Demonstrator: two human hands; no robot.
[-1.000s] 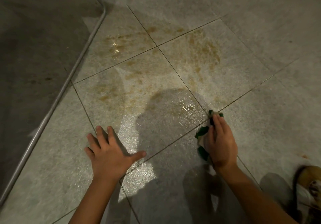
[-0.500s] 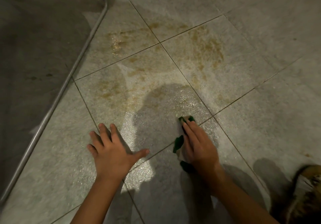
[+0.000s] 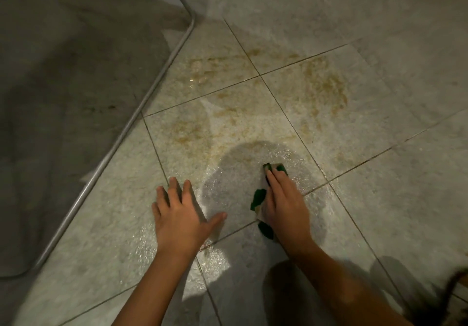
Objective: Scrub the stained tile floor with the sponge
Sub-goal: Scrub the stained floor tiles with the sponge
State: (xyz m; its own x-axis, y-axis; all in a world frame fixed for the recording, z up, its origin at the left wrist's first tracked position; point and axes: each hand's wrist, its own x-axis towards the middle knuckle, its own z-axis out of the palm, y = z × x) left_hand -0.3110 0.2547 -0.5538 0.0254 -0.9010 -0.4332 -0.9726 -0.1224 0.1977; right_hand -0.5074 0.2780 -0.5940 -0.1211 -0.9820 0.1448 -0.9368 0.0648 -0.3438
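Sponge [image 3: 258, 197], green scrub side with a pale layer, lies flat on the wet floor [image 3: 379, 199] near frame centre, mostly hidden under the right hand [image 3: 283, 206]. Green shows at three spots: past the fingertips, at the thumb side, and near the wrist. Right hand presses palm-down on it, fingers stretched forward and together, curled a little over the sponge's front edge; holding it down, not a tight fist. It sits on the near corner of the stained tile, just left of a grout line crossing.

Left hand [image 3: 181, 220] flat on the floor, fingers spread wide, thumb out toward the right, gripping nothing. The two hands are near each other, not touching.

Brown stains [image 3: 324, 85] spread over several tiles beyond the sponge, well apart from it. Wet sheen around both hands.

Metal strip [image 3: 141, 109] runs diagonally at left, with a grey mat [image 3: 63, 85] beyond it. Dark blurred object at bottom right, cannot tell what.
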